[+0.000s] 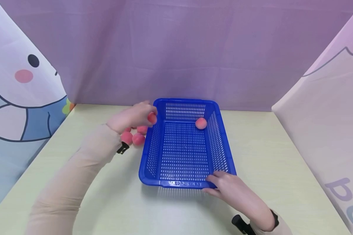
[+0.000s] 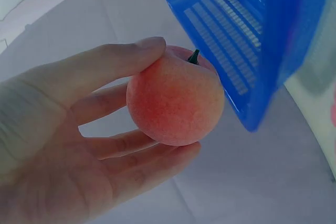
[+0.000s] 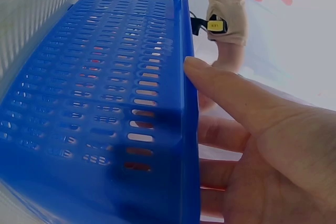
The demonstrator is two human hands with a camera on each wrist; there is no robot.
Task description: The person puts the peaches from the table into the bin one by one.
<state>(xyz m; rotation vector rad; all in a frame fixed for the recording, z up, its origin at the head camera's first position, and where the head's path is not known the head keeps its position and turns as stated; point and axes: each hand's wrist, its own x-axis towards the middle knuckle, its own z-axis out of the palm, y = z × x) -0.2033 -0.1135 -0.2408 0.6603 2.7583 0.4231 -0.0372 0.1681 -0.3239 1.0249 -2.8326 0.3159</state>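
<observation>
A blue perforated basket (image 1: pixel 183 184) stands on the table with one peach (image 1: pixel 201 123) inside, near its far right corner. My left hand (image 1: pixel 135 116) holds another peach (image 2: pixel 176 98) between thumb and fingers, at the basket's left rim. A small green stem shows on that peach in the left wrist view. On the table under and beside my left hand lie several more peaches (image 1: pixel 138 139), partly hidden by it. My right hand (image 1: pixel 230 189) grips the near right part of the basket's rim, thumb outside and fingers over the edge, as the right wrist view (image 3: pixel 262 145) also shows.
A purple cloth (image 1: pixel 176 55) hangs behind the pale table (image 1: pixel 259 156). Printed cloth panels stand along the left (image 1: pixel 20 98) and right (image 1: pixel 320 130) sides. Black straps (image 1: pixel 123 148) sit on both wrists.
</observation>
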